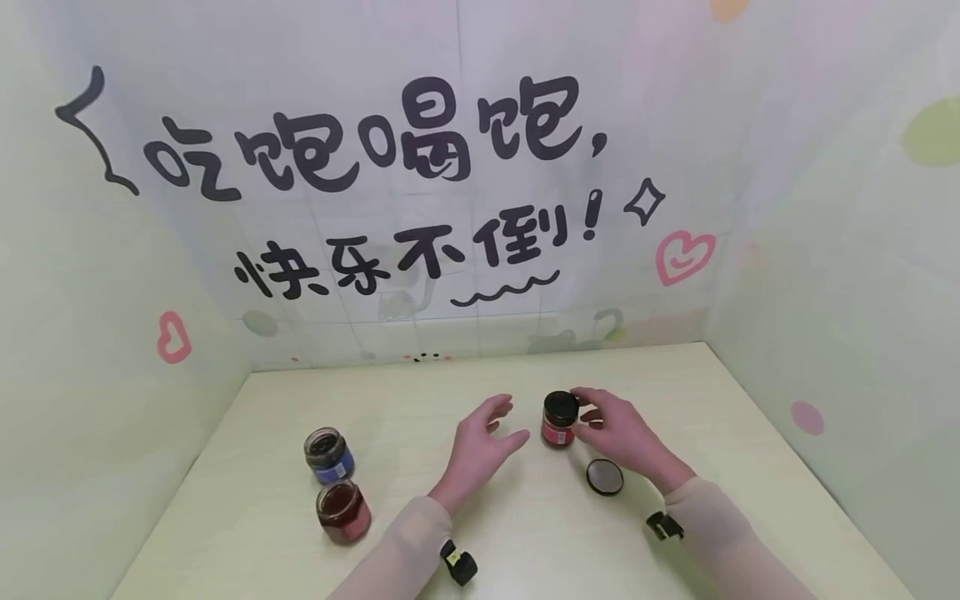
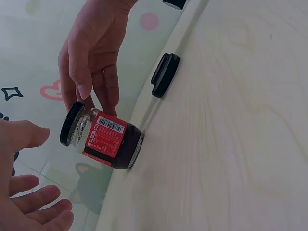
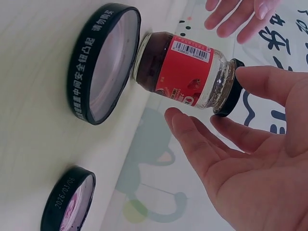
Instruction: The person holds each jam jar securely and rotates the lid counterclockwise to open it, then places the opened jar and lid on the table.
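Observation:
A lidded glass jar with a red label (image 1: 558, 435) stands upright on the table, its lid (image 1: 561, 406) black and its contents dark. My right hand (image 1: 618, 429) is at the jar's right side, fingers loosely spread around the lid. In the right wrist view, the thumb tip (image 3: 252, 77) is right at the lid's edge, and other fingers extend past the glass. My left hand (image 1: 483, 446) hovers to the left of the jar, apart from it, with fingers spread and nothing held. A loose black-rimmed lid (image 1: 604, 477) lies inner side up in front of the jar.
On the left stand two lidless jars, one with a blue label (image 1: 333, 468) and, nearer, one with a pink-red label (image 1: 354, 525). A second loose lid (image 3: 70, 199) shows in the right wrist view. Printed fabric walls (image 1: 480, 333) enclose the table's back and sides.

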{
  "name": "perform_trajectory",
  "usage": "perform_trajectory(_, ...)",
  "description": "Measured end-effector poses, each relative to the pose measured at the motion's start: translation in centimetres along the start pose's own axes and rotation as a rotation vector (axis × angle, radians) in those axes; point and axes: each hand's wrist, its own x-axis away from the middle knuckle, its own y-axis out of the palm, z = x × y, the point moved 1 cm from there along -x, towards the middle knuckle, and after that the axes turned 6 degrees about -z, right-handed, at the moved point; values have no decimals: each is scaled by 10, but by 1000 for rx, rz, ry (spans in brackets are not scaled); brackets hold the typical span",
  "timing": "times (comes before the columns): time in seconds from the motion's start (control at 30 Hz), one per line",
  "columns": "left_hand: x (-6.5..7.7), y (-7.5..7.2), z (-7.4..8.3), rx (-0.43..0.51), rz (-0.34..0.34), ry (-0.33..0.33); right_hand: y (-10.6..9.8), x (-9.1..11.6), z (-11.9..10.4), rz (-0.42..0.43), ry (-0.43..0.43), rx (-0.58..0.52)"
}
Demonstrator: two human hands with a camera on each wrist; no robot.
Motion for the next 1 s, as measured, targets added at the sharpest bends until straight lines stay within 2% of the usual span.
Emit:
perform_trajectory(0.2, -8, 10, -6, 76, -43, -34, 3, -4, 3, -17, 14, -30)
perform_trajectory(0.37, -14, 19, -10, 102, -72, -39, 4, -5, 5, -25, 35, -54)
perform_trajectory(0.73, -22, 30, -15, 103, -120, -17, 4, -6, 5, -35, 27, -64)
perform_trajectory(1.0, -29, 34, -19, 55, -125, 7, 6, -7, 6, -36, -5, -62)
